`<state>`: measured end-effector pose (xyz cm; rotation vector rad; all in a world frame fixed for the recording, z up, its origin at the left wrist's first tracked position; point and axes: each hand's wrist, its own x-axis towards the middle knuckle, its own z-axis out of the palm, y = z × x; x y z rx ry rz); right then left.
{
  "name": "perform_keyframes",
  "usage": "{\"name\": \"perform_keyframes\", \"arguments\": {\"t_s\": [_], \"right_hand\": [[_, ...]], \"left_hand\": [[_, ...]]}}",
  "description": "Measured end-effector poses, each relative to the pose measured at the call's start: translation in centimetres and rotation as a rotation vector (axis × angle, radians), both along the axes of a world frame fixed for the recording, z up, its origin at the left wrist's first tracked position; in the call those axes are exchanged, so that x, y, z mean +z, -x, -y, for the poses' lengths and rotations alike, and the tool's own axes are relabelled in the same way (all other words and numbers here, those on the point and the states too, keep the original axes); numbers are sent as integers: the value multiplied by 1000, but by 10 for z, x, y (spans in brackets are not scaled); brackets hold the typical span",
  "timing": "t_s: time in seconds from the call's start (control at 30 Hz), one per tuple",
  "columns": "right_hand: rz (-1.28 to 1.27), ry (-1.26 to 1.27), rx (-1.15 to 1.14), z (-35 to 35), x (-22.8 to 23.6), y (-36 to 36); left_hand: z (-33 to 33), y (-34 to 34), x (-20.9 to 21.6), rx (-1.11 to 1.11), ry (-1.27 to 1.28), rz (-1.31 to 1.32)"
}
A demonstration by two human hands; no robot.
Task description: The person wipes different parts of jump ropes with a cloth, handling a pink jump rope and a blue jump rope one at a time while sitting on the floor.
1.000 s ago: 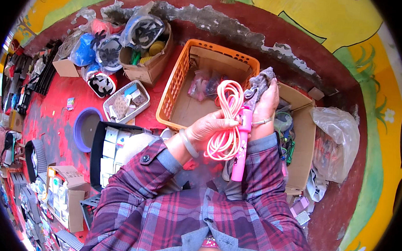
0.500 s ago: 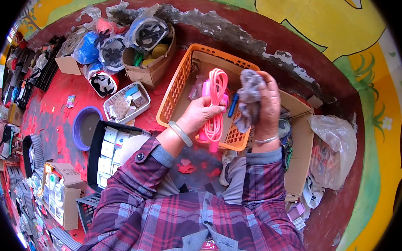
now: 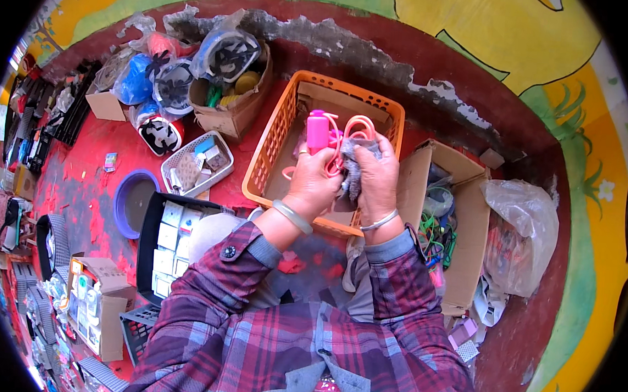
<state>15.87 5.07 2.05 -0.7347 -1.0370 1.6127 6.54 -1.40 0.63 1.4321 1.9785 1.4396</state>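
Note:
My left hand [image 3: 310, 185] is closed round a pink skipping rope [image 3: 318, 133], with one pink handle pointing up above the fingers. Part of its coiled cord loops up beside my right hand [image 3: 379, 179]. That hand grips a grey rag [image 3: 350, 171], which is pressed against the rope between my two hands. Both hands are over an orange plastic basket [image 3: 269, 134] with a piece of cardboard inside. What else lies in the basket is mostly hidden by my hands.
To the right stands an open cardboard box [image 3: 468, 239] with colourful cords, beside a clear plastic bag [image 3: 522, 228]. On the left are a white basket [image 3: 219, 171], a purple basin [image 3: 119, 203] and a black box of small white packs [image 3: 148, 251]. Another carton [image 3: 222, 117] holds wrapped goods.
My right hand has moved left with the rag and brought it onto the skipping rope. The rope has turned in my left hand, its handle now upright and its coil bunched between the hands.

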Motion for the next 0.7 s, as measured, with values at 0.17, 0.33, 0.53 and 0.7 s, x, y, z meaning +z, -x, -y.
{"name": "perform_keyframes", "arguments": {"t_s": [0.17, 0.33, 0.53, 0.7], "right_hand": [[-326, 200, 157, -11, -6, -11], [-317, 130, 162, -12, -2, -10], [-158, 87, 98, -13, 1, -11], [-53, 26, -125, -37, 6, -34]], "left_hand": [[-3, 13, 3, -366, 115, 1008], [1, 16, 1, -417, 76, 931], [0, 12, 0, -387, -19, 919], [-1, 23, -2, -258, -40, 1055]]}}
